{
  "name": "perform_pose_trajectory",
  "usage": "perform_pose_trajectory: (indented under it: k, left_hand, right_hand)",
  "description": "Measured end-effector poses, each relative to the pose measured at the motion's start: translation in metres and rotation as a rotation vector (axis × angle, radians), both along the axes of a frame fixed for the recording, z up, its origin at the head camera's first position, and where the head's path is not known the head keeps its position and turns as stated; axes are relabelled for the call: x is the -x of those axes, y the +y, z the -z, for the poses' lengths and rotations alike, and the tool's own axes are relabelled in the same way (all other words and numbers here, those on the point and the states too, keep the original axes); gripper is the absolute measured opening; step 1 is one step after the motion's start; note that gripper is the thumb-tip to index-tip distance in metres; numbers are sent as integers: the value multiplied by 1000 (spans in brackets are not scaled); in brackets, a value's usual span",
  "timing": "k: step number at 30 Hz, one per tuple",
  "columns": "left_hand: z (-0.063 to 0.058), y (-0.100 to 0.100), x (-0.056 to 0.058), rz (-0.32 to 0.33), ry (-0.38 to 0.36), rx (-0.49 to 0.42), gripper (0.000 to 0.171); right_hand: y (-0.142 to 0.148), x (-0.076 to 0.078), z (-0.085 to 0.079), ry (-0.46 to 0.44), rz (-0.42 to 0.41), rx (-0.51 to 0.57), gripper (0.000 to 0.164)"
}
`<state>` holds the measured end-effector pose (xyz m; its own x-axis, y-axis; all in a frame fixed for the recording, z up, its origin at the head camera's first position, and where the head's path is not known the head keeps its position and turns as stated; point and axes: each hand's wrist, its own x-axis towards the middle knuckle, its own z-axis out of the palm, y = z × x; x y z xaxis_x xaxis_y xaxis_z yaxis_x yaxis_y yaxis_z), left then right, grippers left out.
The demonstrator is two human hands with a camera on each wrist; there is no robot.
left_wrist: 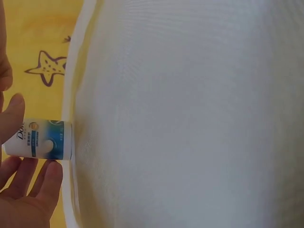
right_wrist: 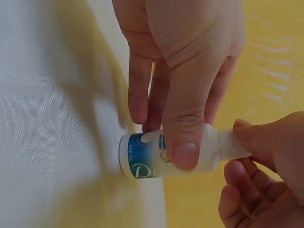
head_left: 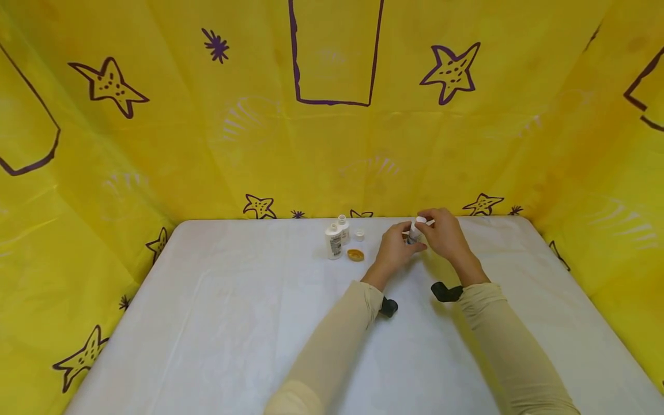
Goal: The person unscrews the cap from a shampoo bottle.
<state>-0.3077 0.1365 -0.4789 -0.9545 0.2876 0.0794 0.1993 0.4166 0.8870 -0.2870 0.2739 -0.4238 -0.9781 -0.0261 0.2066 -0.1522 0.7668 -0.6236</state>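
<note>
A small white bottle with a blue label (right_wrist: 142,154) stands upright on the table near its back edge. My left hand (head_left: 396,246) grips its body, the thumb across the front of the label. At the top, my right hand (head_left: 443,230) pinches the white cap (right_wrist: 230,145) between thumb and fingertips. The cap is on the bottle or right at its neck; I cannot tell whether it is loose. In the left wrist view, the printed label of the bottle (left_wrist: 40,139) shows between the left thumb and fingers.
Left of the hands stand two uncapped white bottles, a front one (head_left: 334,242) and a back one (head_left: 343,226). Beside them lie a white cap (head_left: 359,235) and an orange-brown oval cap (head_left: 355,255). A yellow curtain (head_left: 332,155) rises behind the white table (head_left: 233,323).
</note>
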Motion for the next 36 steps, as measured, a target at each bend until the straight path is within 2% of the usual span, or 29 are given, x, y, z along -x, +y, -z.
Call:
perform_pose_trajectory:
  k: [8, 15, 24, 30, 36]
  left_hand:
    - [4, -5, -3, 0, 17, 29, 53]
    - [4, -9, -6, 10, 36, 49, 46]
    - [-10, -20, -9, 58, 55, 57, 38]
    - [-21, -28, -12, 89, 104, 128, 36]
    - [-33, -37, -18, 78, 101, 192, 38]
  right_hand:
    - [-4, -6, -3, -64, -11, -2, 37]
    - [-10, -10, -9, -38, -30, 2, 38]
    - [-17, -15, -17, -21, -29, 23, 42]
    - [-19, -19, -19, -14, -17, 51, 44]
    - [-24, -22, -23, -13, -57, 29, 44]
